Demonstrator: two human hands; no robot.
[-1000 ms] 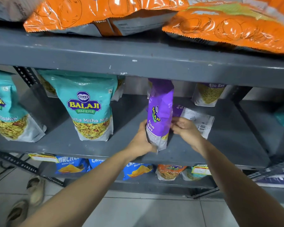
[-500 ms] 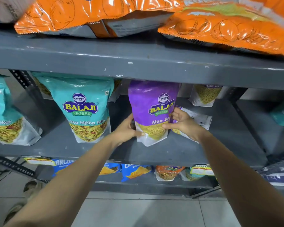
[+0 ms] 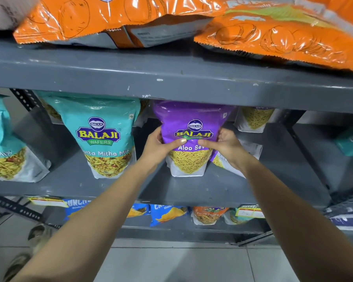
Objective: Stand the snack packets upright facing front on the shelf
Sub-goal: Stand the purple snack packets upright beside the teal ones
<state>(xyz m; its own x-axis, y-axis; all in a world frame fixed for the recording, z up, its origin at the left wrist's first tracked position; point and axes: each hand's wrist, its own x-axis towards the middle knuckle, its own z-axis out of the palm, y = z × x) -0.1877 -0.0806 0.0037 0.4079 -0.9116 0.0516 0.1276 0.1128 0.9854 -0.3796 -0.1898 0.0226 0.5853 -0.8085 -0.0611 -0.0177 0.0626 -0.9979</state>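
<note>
A purple Aloo Sev packet [image 3: 192,121] stands upright on the grey middle shelf [image 3: 222,190], its front facing me. My left hand [image 3: 159,146] grips its left side, thumb across the front. My right hand [image 3: 225,145] grips its right side, thumb on the front too. Behind my right hand another purple packet [image 3: 251,150] lies flat with its white back showing. A further Aloo Sev packet [image 3: 255,120] stands at the back right. A teal Khatta Mitha Mix packet [image 3: 106,135] stands upright to the left.
A second teal packet [image 3: 2,147] stands at the far left. Orange packets [image 3: 273,35] lie flat on the shelf above. Blue and orange packets [image 3: 167,213] sit on the shelf below. The upper shelf's edge [image 3: 171,78] hangs close above the packet tops. A teal packet [image 3: 351,143] is at the far right.
The purple packet has been turned from side-on to front-facing and set upright on the shelf. Both hands have moved up its sides, thumbs now on its front.
</note>
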